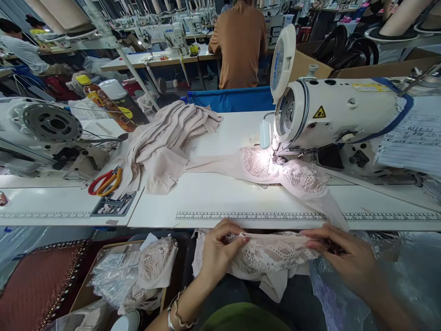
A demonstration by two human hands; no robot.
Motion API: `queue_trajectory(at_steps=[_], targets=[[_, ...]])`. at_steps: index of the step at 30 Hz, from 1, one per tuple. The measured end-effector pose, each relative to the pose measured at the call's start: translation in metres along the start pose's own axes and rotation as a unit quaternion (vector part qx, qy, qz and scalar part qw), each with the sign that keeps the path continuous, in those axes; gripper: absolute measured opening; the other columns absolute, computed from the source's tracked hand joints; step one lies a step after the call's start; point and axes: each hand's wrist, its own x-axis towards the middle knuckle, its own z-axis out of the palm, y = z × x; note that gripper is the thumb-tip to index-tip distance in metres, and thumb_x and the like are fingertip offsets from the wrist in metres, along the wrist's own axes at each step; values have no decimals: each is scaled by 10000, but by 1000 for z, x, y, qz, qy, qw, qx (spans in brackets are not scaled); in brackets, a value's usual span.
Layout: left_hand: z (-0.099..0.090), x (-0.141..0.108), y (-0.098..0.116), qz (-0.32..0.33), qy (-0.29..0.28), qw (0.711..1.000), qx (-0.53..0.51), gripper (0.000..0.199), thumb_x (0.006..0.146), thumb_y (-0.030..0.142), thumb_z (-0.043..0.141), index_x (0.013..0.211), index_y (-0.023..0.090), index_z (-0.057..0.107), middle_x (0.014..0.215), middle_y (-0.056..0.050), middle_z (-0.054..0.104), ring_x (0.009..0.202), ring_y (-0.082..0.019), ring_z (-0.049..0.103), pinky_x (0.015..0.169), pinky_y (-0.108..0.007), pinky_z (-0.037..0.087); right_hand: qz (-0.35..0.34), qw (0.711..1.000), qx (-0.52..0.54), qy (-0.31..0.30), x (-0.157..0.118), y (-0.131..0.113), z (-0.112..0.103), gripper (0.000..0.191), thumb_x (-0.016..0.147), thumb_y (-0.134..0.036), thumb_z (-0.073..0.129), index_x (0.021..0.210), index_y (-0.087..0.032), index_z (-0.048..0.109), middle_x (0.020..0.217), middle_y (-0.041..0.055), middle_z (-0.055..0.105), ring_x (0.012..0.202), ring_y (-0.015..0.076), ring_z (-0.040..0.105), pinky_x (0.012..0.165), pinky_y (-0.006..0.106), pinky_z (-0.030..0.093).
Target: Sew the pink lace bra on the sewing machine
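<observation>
Below the table's front edge, my left hand (pixel 223 250) pinches one end of a narrow beige strip (pixel 275 237). At the strip's other end, my right hand (pixel 344 253) has its fingers closed on it, so it is stretched level between them. Beige lace pieces (pixel 265 257) lie in my lap under the strip. On the table, a pale pink lace bra (pixel 303 177) rests beneath the lit needle area of a white sewing machine (pixel 320 108). One of its bands reaches left to a heap of beige fabric pieces (pixel 165 142); the other hangs toward the front edge.
Red-and-orange-handled scissors (pixel 106 181) lie left of the heap, near a second machine (pixel 51 133). Two bottles (pixel 119 103) lean behind. A printed ruler (pixel 255 216) runs along the front edge. Lower left is a box (pixel 86 280) of bagged lace cups. Ahead sits a person (pixel 241 46), back turned.
</observation>
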Motion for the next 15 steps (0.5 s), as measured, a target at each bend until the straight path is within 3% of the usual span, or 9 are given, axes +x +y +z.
queue_trajectory(at_steps=[4, 9, 12, 15], targets=[[1, -1, 0, 10, -1, 1000, -2, 83, 806, 215, 829, 756, 193, 767, 782, -33, 694, 784, -177, 635, 713, -264, 480, -11, 1000, 6, -21, 3, 0, -1, 96, 931, -311, 676, 867, -313, 747, 723, -12, 693, 509, 133, 534, 472, 275, 407], [2, -2, -2, 29, -26, 998, -47, 92, 820, 249, 840, 791, 193, 773, 805, -42, 709, 811, -179, 646, 756, -276, 497, 58, 992, 50, -99, 9, -2, -16, 237, 924, -432, 667, 746, -280, 706, 680, 7, 643, 506, 143, 511, 486, 294, 408], [-2, 3, 3, 0, -122, 989, -81, 177, 831, 323, 835, 805, 175, 743, 845, -61, 698, 822, -182, 652, 757, -281, 508, 104, 977, 106, -155, 14, -7, -27, 351, 879, -543, 693, 673, -260, 676, 624, 3, 574, 518, 147, 490, 506, 297, 419], [2, 7, 15, 15, -285, 958, -23, 438, 751, 400, 892, 1089, 182, 717, 1124, -121, 679, 1057, -244, 641, 918, -338, 508, 116, 962, 120, -215, 19, -23, -23, 349, 885, -531, 686, 677, -251, 683, 640, -1, 564, 524, 135, 474, 489, 275, 388]])
